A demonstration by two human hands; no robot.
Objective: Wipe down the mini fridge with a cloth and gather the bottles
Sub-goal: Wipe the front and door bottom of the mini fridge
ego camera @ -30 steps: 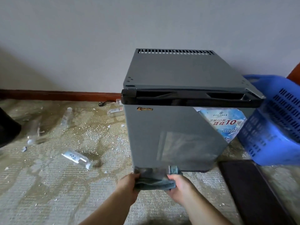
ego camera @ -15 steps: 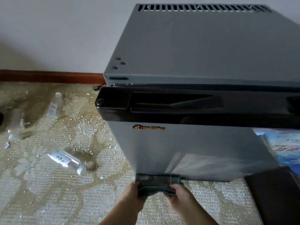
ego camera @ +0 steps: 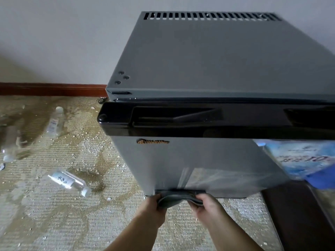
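A single wide-angle camera, worn on the head, looks forward and down from just above the mini fridge [ego camera: 217,60], so near that its top and door fill most of the frame. The left hand [ego camera: 154,207] and right hand [ego camera: 206,205] show at the bottom edge; carpet [ego camera: 54,214] and wall [ego camera: 54,33] lie left.

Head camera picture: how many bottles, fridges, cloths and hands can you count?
bottles: 3 (the far-left one is blurry)
mini fridge: 1
cloth: 1
hands: 2, left hand and right hand, both gripping the cloth
Total: 7
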